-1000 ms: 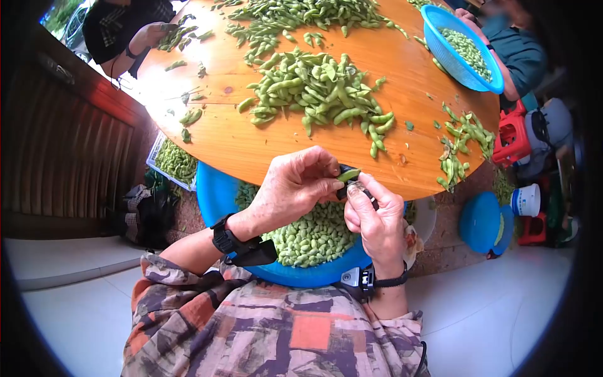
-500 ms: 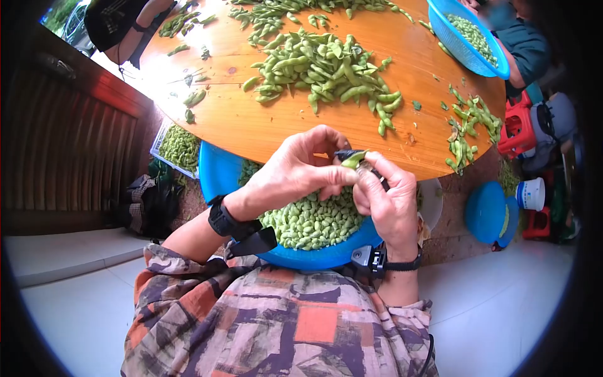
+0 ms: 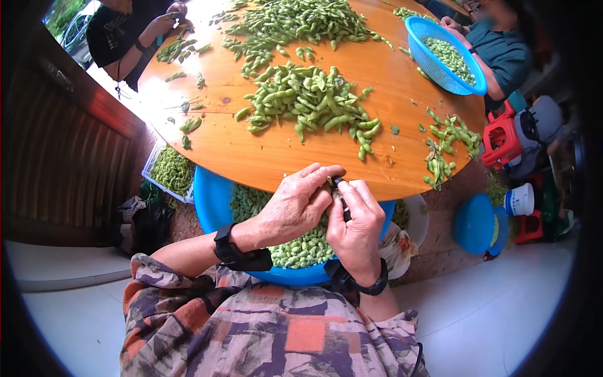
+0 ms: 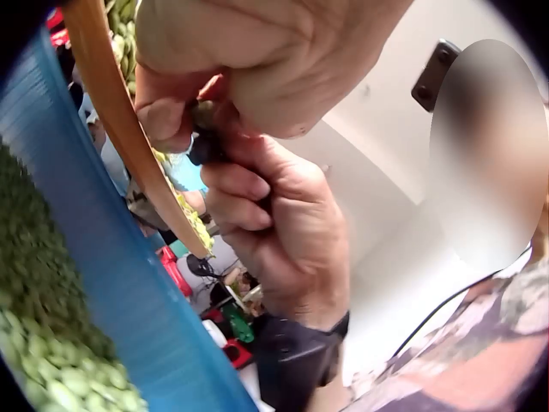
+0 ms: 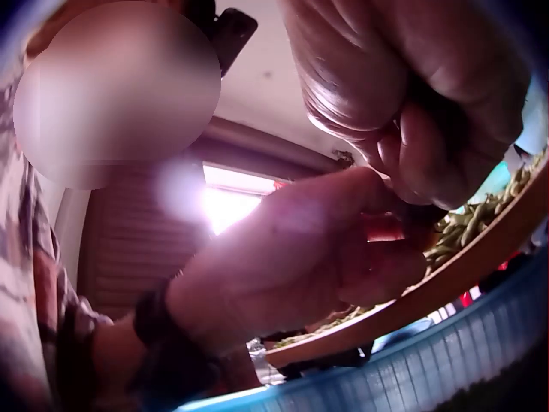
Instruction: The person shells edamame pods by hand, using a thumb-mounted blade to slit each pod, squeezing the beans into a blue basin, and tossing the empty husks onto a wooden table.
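Note:
Over a blue basin [image 3: 206, 198] of shelled green beans [image 3: 301, 251], both hands meet at the table's near edge. My left hand [image 3: 290, 204] pinches a green soybean pod [image 3: 328, 185], mostly hidden behind the fingers. Curled fingers of my right hand [image 3: 358, 223] grip a small black tool [image 3: 346, 212] close against the pod; its exact kind I cannot tell. In the left wrist view, a black piece [image 4: 204, 148] shows between the two hands. Beyond them, a heap of unshelled pods [image 3: 308, 97] lies on the wooden table [image 3: 213, 144].
A larger pod pile [image 3: 301, 25] covers the table's far side. A blue basket [image 3: 433, 63] of beans stands at the far right near a seated person [image 3: 499, 53]. Another person [image 3: 129, 38] works at far left. A pod-filled crate [image 3: 169, 173] sits left of the basin.
The green pod showed plainly between the fingertips earlier; now the fingers mostly hide it. My left fingers have curled in closer and the right hand has turned. The head view has shifted slightly.

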`<state>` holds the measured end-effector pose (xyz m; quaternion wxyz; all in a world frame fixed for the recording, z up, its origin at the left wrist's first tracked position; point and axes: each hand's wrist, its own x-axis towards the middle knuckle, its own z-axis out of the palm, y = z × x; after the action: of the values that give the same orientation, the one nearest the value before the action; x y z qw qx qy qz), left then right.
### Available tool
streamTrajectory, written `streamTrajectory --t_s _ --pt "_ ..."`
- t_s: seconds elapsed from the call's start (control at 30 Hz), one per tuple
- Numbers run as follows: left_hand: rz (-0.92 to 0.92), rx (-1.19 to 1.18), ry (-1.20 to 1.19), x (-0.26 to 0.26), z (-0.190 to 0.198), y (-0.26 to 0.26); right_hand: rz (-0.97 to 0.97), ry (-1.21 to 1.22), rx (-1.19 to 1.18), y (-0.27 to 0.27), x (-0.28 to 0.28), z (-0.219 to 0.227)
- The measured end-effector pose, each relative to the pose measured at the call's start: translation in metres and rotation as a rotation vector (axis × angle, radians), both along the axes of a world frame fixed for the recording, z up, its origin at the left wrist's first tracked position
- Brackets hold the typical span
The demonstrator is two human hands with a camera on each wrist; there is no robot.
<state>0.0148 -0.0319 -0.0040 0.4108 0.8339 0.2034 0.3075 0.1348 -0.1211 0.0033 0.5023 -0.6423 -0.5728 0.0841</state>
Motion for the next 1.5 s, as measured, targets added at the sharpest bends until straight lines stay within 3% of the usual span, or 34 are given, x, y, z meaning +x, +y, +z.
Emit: streamTrajectory --t_s 0.07,0.1,0.13,0.2,0.27,0.33,0.43,0.53,0.6,0.63,0.67,0.73,0.77,0.83,1.0,1.1,1.13,1.2,1.23,1.37,1.5 --pt "0.021 -0.286 -0.041 0.005 -0.003 -0.005 -0.012 -0.027 0.024 -0.001 0.0 0.0" --pt "0.007 -0.576 -0.026 0.004 0.005 -0.009 -0.023 -0.039 0.026 -0.001 0.0 0.0" --pt "0.011 -0.574 -0.025 0.006 0.005 -0.01 -0.035 -0.05 0.028 0.0 0.0 0.0" --pt "0.004 -0.801 -0.096 0.008 0.002 -0.011 -0.005 -0.018 0.025 0.001 0.005 0.0" --pt "-0.15 -0.975 -0.201 0.0 -0.006 -0.005 0.025 0.019 0.016 0.0 0.012 0.0" --pt "-0.112 -1.046 -0.227 0.0 -0.007 -0.007 0.112 0.514 -0.221 -0.003 0.02 -0.002" --pt "-0.265 -0.923 -0.042 -0.012 0.004 0.002 0.097 0.522 -0.186 -0.01 0.028 0.0" --pt "-0.413 -0.323 0.36 -0.026 0.033 0.018 0.038 0.327 -0.214 -0.033 0.057 0.025" --pt "-0.286 -0.191 0.429 -0.023 0.046 0.033 0.005 -0.014 -0.324 -0.055 0.087 0.039" --pt "-0.119 -0.016 0.37 -0.016 0.045 0.039 0.004 -0.191 -0.382 -0.065 0.098 0.044" --pt "-0.075 0.175 0.282 -0.006 0.042 0.054 -0.081 -0.251 -0.484 -0.073 0.106 0.043" --pt "0.013 0.384 0.251 0.017 0.034 0.081 -0.193 -0.361 -0.457 -0.08 0.114 0.037" --pt "0.017 0.386 0.249 0.027 0.026 0.091 -0.191 -0.364 -0.453 -0.077 0.113 0.037" --pt "0.083 0.516 0.408 0.041 0.02 0.1 -0.214 -0.236 -0.295 -0.068 0.105 0.038" --pt "0.109 0.508 0.492 0.047 0.014 0.096 -0.159 0.027 -0.254 -0.04 0.082 0.029" --pt "0.084 0.49 0.119 0.039 0.004 0.091 -0.063 0.539 -0.238 -0.021 0.062 0.029" --pt "0.076 0.49 0.118 0.035 0.017 0.081 -0.018 0.66 -0.214 -0.014 0.058 0.025" --pt "-0.085 -0.481 0.186 0.023 0.039 0.056 0.134 0.968 -0.23 -0.002 0.052 0.022" --pt "-0.167 -0.591 0.073 0.018 0.034 0.051 0.177 1.05 -0.222 0.003 0.049 0.019" --pt "-0.121 -0.832 -0.054 0.002 0.027 0.032 0.294 1.228 -0.219 0.009 0.039 0.014" --pt "-0.002 -0.691 -0.082 -0.002 0.017 0.019 0.298 1.222 -0.248 0.008 0.034 0.011"
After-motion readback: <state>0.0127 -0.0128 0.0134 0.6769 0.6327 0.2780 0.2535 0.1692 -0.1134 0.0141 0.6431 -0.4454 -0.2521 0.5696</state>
